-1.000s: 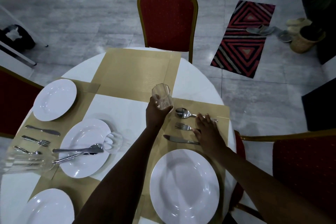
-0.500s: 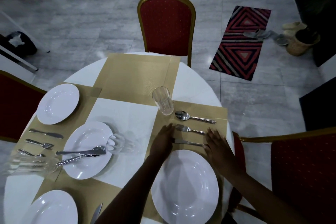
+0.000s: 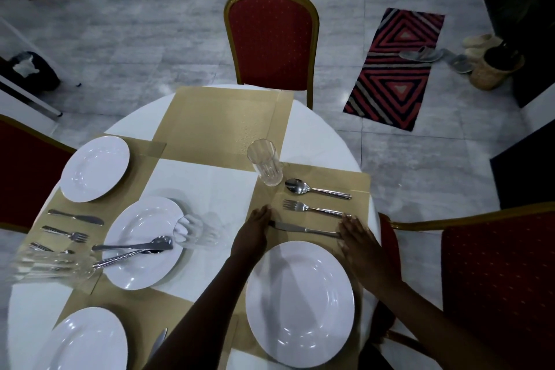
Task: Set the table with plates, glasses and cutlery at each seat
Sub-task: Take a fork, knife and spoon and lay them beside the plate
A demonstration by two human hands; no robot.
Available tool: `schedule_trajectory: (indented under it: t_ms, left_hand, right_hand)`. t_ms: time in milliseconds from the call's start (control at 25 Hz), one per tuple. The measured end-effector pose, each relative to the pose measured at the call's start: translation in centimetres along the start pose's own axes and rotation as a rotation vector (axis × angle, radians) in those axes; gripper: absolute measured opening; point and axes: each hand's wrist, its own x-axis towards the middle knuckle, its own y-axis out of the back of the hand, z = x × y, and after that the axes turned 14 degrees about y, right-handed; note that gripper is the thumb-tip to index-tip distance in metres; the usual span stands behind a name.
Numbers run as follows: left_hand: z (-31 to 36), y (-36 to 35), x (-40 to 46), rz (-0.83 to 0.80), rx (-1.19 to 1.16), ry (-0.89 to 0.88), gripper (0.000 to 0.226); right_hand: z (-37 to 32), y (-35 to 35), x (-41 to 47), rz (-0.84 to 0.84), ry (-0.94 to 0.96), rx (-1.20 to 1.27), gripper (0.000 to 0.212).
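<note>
Both flat hands flank the knife [image 3: 303, 228] (glass [image 3: 265, 167] upright, empty)

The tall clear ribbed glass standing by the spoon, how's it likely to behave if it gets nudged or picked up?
The tall clear ribbed glass is narrow and taller than it is wide, so a sideways nudge near the rim would probably tip it. It looks empty, so likely light. The smooth rim may be slippery, though the ribbed lower wall should help grip. Probably breakable if it falls.
</note>
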Motion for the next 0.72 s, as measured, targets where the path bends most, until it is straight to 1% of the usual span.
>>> schedule_trajectory:
  t_ms: [80, 120, 200, 280, 360, 600, 720]
  left_hand:
    - [-0.7, 0.4, -0.6, -0.045, 0.027, 0.006, 0.052]
    - [-0.9, 0.5, -0.8, -0.078, 0.049, -0.013, 0.053]
    - [-0.9, 0.9, -1.0, -0.115, 0.112, -0.065, 0.055]
    - [-0.8, 1.1, -1.0, -0.117, 0.165, -0.085, 0.055]
    - [-0.7, 1.0, -1.1, -0.122, 0.191, -0.069, 0.054]
    - [-0.4, 1.0, -1.3, -0.118, 0.274, -0.025, 0.053]
    - [-0.2, 1.1, -1.5, -0.097, 0.242, 0.011, 0.053]
  right_hand:
    - [-0.1, -0.2, -1.6, 0.003, 0.036, -0.014, 0.058]
    - [-0.4, 0.0, -2.1, -0.016, 0.037, 0.002, 0.057]
    - [-0.8, 0.4, -2.2, -0.05, 0.01, 0.036, 0.063]
    - [-0.9, 0.4, -2.1, -0.058, -0.007, 0.037, 0.066]
    - [-1.0, 0.3, -2.1, -0.068, -0.013, 0.046, 0.066]
    - [-0.8, 0.4, -2.5, -0.049, 0.009, 0.069, 0.059]
    - [-0.4, 0.4, -2.7, -0.035, 0.018, 0.103, 0.06]
